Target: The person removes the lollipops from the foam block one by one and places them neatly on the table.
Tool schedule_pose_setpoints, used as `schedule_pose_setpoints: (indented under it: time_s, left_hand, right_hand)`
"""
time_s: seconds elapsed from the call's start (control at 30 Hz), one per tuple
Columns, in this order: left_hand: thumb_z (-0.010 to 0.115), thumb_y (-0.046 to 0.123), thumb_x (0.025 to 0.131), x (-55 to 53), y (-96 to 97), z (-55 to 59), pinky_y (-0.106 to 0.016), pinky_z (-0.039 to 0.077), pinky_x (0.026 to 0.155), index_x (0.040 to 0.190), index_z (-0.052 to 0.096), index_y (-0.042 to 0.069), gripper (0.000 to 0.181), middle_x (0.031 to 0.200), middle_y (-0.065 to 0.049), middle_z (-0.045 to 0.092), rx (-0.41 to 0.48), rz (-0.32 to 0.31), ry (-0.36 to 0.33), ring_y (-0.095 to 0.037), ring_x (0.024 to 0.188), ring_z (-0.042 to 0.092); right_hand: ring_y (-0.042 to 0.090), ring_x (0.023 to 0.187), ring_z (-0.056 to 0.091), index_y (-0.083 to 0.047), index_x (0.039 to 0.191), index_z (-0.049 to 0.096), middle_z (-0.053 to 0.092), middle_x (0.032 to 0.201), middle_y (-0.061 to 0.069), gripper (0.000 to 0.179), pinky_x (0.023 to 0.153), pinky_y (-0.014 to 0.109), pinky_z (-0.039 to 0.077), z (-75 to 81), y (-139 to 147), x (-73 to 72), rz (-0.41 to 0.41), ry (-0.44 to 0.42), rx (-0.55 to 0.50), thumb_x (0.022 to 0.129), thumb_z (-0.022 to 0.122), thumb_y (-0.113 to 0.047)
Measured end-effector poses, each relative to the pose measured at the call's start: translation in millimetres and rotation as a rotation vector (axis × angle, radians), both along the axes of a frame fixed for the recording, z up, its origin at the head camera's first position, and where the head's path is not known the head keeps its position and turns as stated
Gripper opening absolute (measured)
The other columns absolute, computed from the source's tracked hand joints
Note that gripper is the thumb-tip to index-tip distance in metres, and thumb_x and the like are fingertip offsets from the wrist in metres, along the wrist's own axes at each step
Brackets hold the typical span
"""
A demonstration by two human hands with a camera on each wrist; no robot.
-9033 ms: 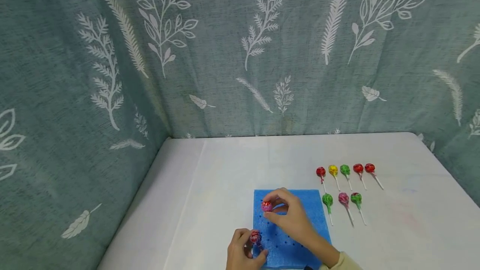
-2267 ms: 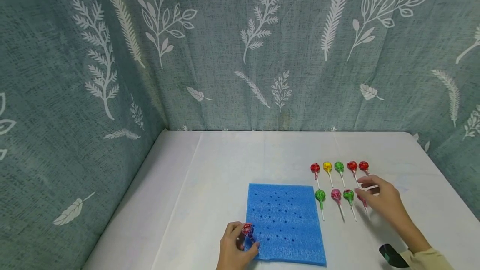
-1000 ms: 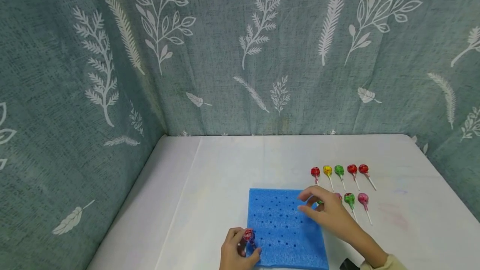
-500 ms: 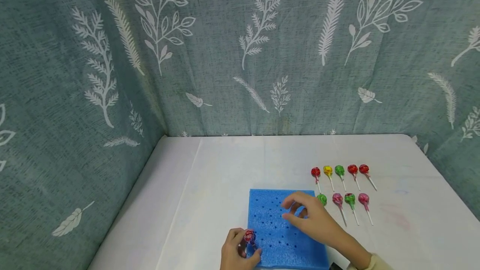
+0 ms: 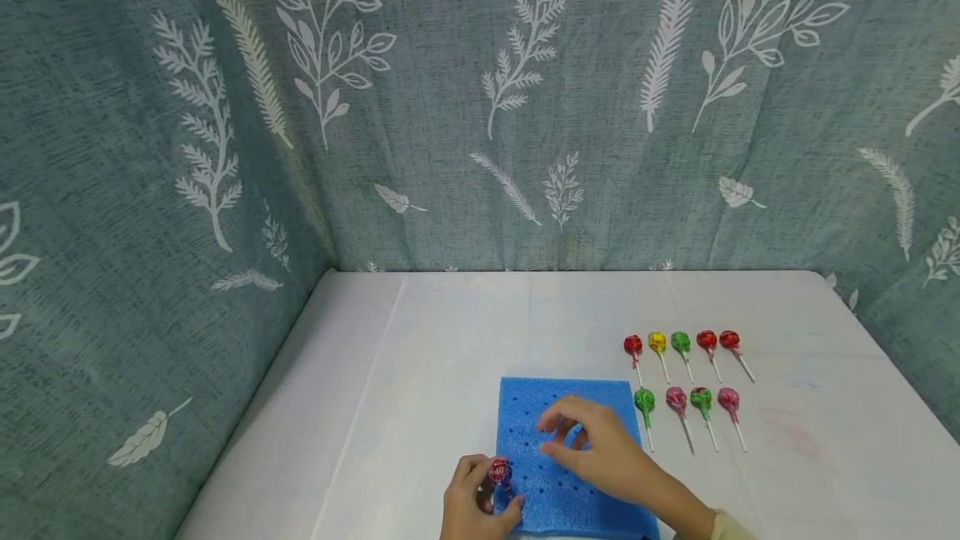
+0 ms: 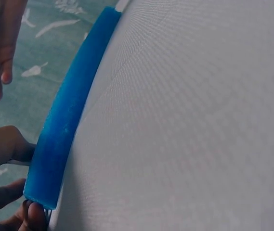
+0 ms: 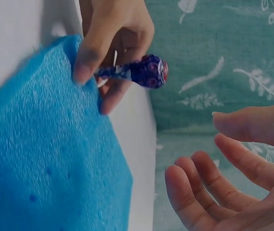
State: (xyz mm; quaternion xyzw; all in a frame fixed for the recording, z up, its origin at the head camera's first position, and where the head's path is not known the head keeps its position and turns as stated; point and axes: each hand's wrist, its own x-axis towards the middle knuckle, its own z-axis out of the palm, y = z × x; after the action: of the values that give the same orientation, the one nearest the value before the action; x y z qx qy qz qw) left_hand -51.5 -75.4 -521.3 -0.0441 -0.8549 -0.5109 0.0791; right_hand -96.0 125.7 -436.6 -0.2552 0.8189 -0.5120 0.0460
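Note:
A blue foam block (image 5: 607, 515) with rows of small holes lies on the white table. From its near left corner rises a lollipop in a red and purple wrapper (image 7: 150, 72). My left hand (image 5: 476, 502) grips the block's edge beside that lollipop, thumb on top of the foam. Over the middle of the block hovers my right hand (image 5: 600, 448), fingers loosely bent with nothing between them. To the right lie two rows of lollipops; the newest at the near row's right end is a pink lollipop (image 5: 729, 400).
The far row has a yellow lollipop (image 5: 657, 343), a green lollipop (image 5: 681, 342) and several red ones. A green lollipop (image 5: 644, 401) lies close against the block's right edge. A patterned curtain (image 5: 450, 107) hangs behind the table (image 5: 420, 357).
My right hand carried a pink lollipop from the block, laid it at the near row's right end, let go, then moved back left over the block. The left hand stayed put.

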Motion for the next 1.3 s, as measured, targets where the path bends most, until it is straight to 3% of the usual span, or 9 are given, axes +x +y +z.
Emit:
schedule_pose_setpoints:
  time_s: [0.83, 1.0, 1.3]
  left_hand:
    - [0.079, 0.009, 0.066, 0.3, -1.5, -4.4, -0.02, 0.041, 0.049, 0.096, 0.068, -0.001, 0.033, 0.093, -0.002, 0.049, -0.013, -0.009, 0.036, 0.0, 0.057, 0.04]
    - [0.079, 0.009, 0.065, 0.7, -0.8, -2.5, -0.02, 0.042, 0.05, 0.095, 0.068, 0.0, 0.033, 0.093, -0.001, 0.049, -0.008, 0.0, 0.015, -0.001, 0.057, 0.04]
    - [0.078, 0.009, 0.065, 0.6, -1.1, -3.8, -0.02, 0.042, 0.049, 0.092, 0.068, 0.004, 0.029, 0.093, -0.001, 0.049, -0.005, 0.004, 0.009, -0.001, 0.058, 0.041]
  right_hand:
    - [0.009, 0.082, 0.058, -0.013, 0.101, 0.064, 0.061, 0.099, 0.006, 0.016, 0.065, 0.027, 0.051, -18.4, -27, 6.9, 0.103, -0.135, -0.07, 0.089, 0.066, -0.023]
    - [0.01, 0.081, 0.058, -0.013, 0.1, 0.065, 0.061, 0.099, 0.006, 0.015, 0.065, 0.027, 0.051, -19.6, -31, 8.4, 0.095, -0.139, -0.078, 0.089, 0.066, -0.023]
    - [0.01, 0.082, 0.058, -0.017, 0.097, 0.065, 0.06, 0.096, -0.004, 0.011, 0.065, 0.027, 0.051, -21.8, -41, 10.3, 0.059, -0.188, -0.077, 0.087, 0.068, -0.021]
